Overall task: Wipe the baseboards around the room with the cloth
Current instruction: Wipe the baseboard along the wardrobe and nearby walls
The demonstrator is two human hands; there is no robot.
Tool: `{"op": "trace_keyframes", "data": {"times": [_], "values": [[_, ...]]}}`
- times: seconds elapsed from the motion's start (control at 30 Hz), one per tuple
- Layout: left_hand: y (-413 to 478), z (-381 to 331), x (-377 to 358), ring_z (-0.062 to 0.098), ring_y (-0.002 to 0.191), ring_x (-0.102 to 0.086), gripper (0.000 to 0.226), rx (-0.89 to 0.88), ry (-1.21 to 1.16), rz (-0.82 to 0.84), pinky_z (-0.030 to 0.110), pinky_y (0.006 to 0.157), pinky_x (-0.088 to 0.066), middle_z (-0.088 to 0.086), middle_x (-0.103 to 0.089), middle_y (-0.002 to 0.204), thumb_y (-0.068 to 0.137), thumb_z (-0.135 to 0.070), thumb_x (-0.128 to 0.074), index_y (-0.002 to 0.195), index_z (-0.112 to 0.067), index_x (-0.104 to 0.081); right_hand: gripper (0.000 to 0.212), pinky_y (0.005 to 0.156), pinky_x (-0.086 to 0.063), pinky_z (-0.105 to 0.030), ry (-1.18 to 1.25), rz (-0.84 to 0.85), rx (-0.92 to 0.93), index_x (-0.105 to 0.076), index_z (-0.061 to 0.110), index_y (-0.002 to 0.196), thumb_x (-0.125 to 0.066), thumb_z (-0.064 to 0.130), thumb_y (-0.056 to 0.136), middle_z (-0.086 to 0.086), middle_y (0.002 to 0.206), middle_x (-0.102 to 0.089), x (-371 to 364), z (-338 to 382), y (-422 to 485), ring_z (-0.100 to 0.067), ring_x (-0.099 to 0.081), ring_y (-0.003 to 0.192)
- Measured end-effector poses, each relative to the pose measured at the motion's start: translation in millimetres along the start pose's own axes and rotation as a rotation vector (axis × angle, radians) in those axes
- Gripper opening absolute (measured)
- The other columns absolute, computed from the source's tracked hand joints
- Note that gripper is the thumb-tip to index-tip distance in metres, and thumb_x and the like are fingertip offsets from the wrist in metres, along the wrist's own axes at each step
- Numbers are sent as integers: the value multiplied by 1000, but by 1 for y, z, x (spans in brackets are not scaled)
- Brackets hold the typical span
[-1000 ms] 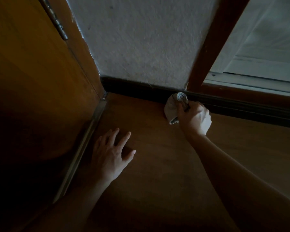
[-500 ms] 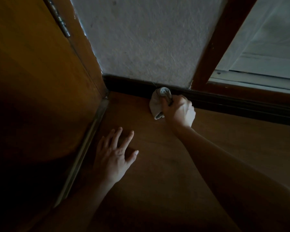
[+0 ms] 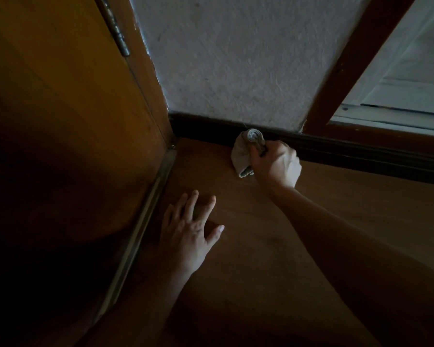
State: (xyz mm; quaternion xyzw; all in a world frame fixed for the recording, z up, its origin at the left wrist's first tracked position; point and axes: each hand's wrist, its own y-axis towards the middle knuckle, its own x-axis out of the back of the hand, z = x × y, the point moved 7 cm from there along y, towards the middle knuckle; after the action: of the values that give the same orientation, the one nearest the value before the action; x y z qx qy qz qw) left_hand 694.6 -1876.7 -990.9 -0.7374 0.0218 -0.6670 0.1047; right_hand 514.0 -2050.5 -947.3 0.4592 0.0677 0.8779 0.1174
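On the left, door [image 3: 60, 121] with hinge [image 3: 122, 43] at its far edge. Behind, wall [image 3: 236, 58] with baseboard [image 3: 206, 127] along its foot, window frame [image 3: 356, 63] to the right. Against the baseboard, cloth [image 3: 243, 154] in the right hand [image 3: 276, 164]. Nearer, left hand [image 3: 188, 231] flat on the floor [image 3: 261, 259], beside the door.

No writing, label, brand or number can be read on the cloth [image 3: 239, 156] gripped by the right hand [image 3: 277, 166], the baseboard [image 3: 203, 126] it touches, the wall [image 3: 236, 58] above or the door [image 3: 60, 96] to its left.

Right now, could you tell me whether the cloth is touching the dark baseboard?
Touching. The head view shows the cloth, gripped by the right hand, pressed against the baseboard with no gap.
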Motion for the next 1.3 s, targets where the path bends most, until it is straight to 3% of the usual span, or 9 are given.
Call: {"op": "trace_keyframes", "data": {"times": [0.13,0.3,0.57,0.67,0.87,1.03,1.2,1.3], "values": [[0,2,1,22,153,-12,71,-5,-10,-11,44,123,-14,-2,-12,168,91,-75,-31,155,-49,-17,40,59,-34,-28,-18,63,60,-68,18,79,-59,55,86,-1,83,-66,-9,22,0,-28,-64,72],[8,-4,5,23,150,-18,75,-16,39,-4,44,119,-18,-3,-17,165,87,-80,-18,154,-47,-19,45,61,-43,-31,-72,39,1,-69,20,83,-53,62,85,-2,83,-68,23,-28,3,-31,-65,76],[-1,-87,-2,21,150,-25,72,-399,71,-4,44,120,-19,-2,-20,166,91,-72,-21,155,-40,-22,42,59,-39,-28,-124,-70,-170,-69,19,80,-57,58,87,-2,75,-64,82,-111,-1,-29,-63,68],[4,-98,-4,18,153,-16,72,-356,33,1,43,122,-14,-5,-11,168,91,-73,-22,157,-42,-17,41,58,-39,-28,-107,-84,-231,-68,18,77,-60,56,87,-2,73,-62,87,-116,-4,-28,-63,66],[2,-105,-13,16,155,4,72,-281,11,0,44,125,-3,-9,5,168,92,-74,-15,157,-45,-5,30,57,-36,-26,-68,-40,-117,-71,21,84,-63,50,87,0,82,-66,79,-101,3,-18,-53,64],[2,-106,-12,17,154,-5,70,-279,24,-8,46,125,-11,-7,-5,167,94,-73,-18,157,-42,-15,30,51,-31,-22,-45,-73,-109,-69,21,81,-63,50,88,3,80,-64,88,-112,3,-18,-55,62],[3,-106,-13,17,154,-8,70,-268,58,4,46,124,-12,-7,-6,168,93,-73,-12,157,-44,-14,36,53,-37,-25,-94,10,51,-69,18,83,-61,53,89,4,81,-61,76,-91,10,-17,-55,62],[4,-106,-12,17,154,-7,70,-273,64,10,46,123,-13,-7,-7,168,93,-73,-13,157,-45,-13,33,55,-33,-25,-66,-47,-38,-68,20,78,-63,52,87,6,76,-58,84,-108,6,-17,-54,62]]}}
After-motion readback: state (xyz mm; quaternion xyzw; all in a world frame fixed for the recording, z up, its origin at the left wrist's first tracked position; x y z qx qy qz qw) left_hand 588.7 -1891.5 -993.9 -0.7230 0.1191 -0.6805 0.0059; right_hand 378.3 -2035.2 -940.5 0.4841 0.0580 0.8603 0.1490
